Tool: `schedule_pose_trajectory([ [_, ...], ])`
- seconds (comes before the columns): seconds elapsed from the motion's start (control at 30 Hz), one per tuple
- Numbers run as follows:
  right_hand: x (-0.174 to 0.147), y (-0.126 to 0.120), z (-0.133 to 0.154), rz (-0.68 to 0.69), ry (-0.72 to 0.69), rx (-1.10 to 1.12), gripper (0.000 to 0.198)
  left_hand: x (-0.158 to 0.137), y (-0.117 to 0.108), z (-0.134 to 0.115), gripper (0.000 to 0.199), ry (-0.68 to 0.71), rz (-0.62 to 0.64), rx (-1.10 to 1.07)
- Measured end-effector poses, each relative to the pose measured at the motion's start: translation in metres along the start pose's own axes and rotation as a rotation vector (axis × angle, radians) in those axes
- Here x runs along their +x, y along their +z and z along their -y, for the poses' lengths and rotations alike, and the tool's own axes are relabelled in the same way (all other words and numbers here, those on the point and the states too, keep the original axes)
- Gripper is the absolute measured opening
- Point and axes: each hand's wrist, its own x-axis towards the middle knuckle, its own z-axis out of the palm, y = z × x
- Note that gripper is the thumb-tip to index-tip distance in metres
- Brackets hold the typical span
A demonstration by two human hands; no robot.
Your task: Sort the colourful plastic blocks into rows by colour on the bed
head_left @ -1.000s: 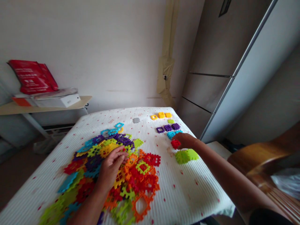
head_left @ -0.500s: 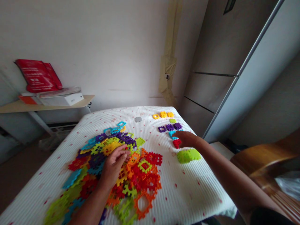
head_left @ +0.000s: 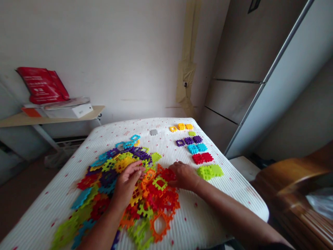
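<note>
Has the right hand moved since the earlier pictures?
Yes. Judged against the green pieces, the right hand has moved left, from the red pieces to the mixed pile.

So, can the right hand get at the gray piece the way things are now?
Probably yes. Between the right hand, at the near pile's edge, and the gray piece there looks to be only bare white cloth, though the arm would need to stretch forward.

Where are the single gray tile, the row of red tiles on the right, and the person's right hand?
Gray tile [head_left: 153, 132]: head view, middle of its flat face.
Row of red tiles [head_left: 203, 158]: head view, middle of the row.
Right hand [head_left: 184, 175]: head view, back of the hand.
</note>
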Motion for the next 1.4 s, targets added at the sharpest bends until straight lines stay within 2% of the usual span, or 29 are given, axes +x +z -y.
schedule_pose_trajectory([
  [0.17, 0.003, 0.0, 0.004, -0.049, -0.008, 0.059, 0.04, 0.0, 0.0, -0.007, 0.042, 0.001, 0.016, 0.007],
  [0.33, 0.01, 0.003, 0.002, -0.037, 0.024, 0.175, 0.056, 0.0, 0.002, -0.017, 0.04, 0.018, 0.029, 0.025],
  [0.5, 0.028, -0.003, -0.002, 0.19, 0.05, 0.153, 0.05, 0.001, -0.001, -0.02, 0.04, 0.024, 0.03, 0.037],
  [0.57, 0.033, -0.005, -0.003, 0.241, 0.068, 0.159, 0.053, 0.002, -0.002, -0.021, 0.04, 0.028, 0.035, 0.041],
  [0.67, 0.034, -0.01, -0.005, 0.221, 0.062, 0.203, 0.063, 0.0, -0.004, -0.025, 0.039, 0.039, 0.035, 0.039],
  [0.77, 0.027, -0.021, -0.015, 0.167, 0.038, 0.256, 0.063, -0.001, -0.004, -0.029, 0.039, 0.042, 0.025, 0.031],
  [0.9, 0.017, -0.038, -0.045, 0.054, 0.005, 0.132, 0.055, -0.004, -0.004, -0.036, 0.036, 0.054, 0.022, 0.035],
  [1.1, 0.01, -0.031, -0.091, 0.091, 0.031, -0.075, 0.049, -0.004, -0.005, -0.041, 0.036, 0.06, 0.012, 0.042],
  [1.23, 0.009, -0.022, -0.095, 0.097, 0.023, -0.147, 0.042, -0.005, -0.005, -0.044, 0.035, 0.065, 0.016, 0.063],
  [1.4, 0.008, -0.026, -0.092, 0.17, 0.04, -0.2, 0.046, -0.005, -0.008, -0.05, 0.033, 0.085, -0.003, 0.081],
])
